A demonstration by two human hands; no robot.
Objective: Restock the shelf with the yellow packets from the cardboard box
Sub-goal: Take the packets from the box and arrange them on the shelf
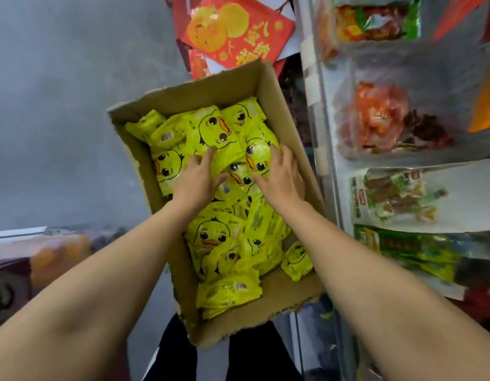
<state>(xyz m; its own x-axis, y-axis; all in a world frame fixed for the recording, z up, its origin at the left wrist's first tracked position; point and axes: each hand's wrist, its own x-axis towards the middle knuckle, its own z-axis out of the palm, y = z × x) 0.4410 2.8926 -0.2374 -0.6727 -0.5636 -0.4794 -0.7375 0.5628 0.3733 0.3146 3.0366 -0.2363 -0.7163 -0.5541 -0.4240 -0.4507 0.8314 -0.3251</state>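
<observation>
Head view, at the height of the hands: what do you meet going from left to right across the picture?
Grey floor → left wall of the cardboard box → left hand on the yellow packets → right hand on the packets → right wall of the box → white shelf edge → bagged snacks on the shelf.

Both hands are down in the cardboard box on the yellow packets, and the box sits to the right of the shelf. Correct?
Not quite. In the head view the cardboard box sits left of the shelf. The left hand and right hand are indeed on the yellow packets.
</observation>
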